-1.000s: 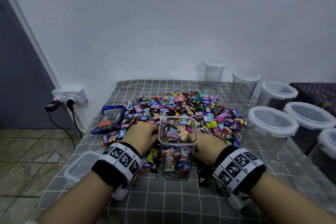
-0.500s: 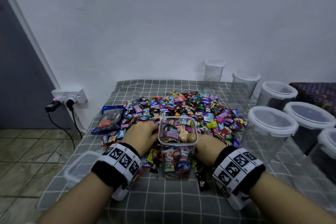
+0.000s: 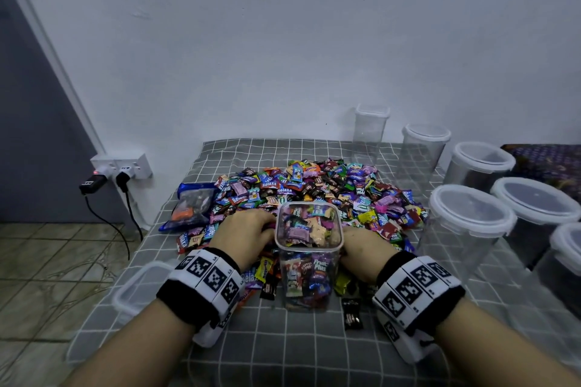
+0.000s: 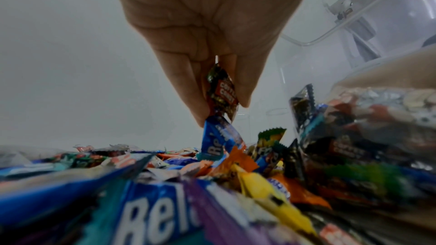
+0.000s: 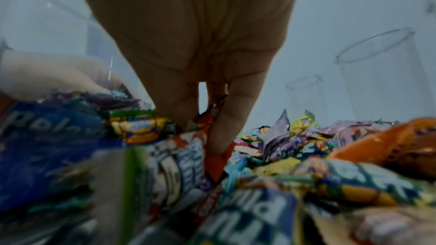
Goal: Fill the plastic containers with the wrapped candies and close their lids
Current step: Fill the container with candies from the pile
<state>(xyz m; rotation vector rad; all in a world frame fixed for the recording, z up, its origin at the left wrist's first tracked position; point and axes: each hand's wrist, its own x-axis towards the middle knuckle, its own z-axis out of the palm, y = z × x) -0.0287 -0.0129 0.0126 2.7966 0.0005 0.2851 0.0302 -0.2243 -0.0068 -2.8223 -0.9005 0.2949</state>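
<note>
A clear square container, nearly full of wrapped candies and without a lid, stands at the near edge of the candy pile. My left hand is in the pile just left of it; in the left wrist view its fingers pinch a dark coffee candy above a blue candy. My right hand lies just right of the container; in the right wrist view its fingers curl around an orange-wrapped candy in the pile.
A loose lid lies at the table's left edge. Several empty lidded containers stand along the right side, two more at the back. A blue bag lies left of the pile. Grey checked cloth covers the table.
Both hands stay at the sides of the container in the pile. A dark candy in front of the container has slid a little toward me.
</note>
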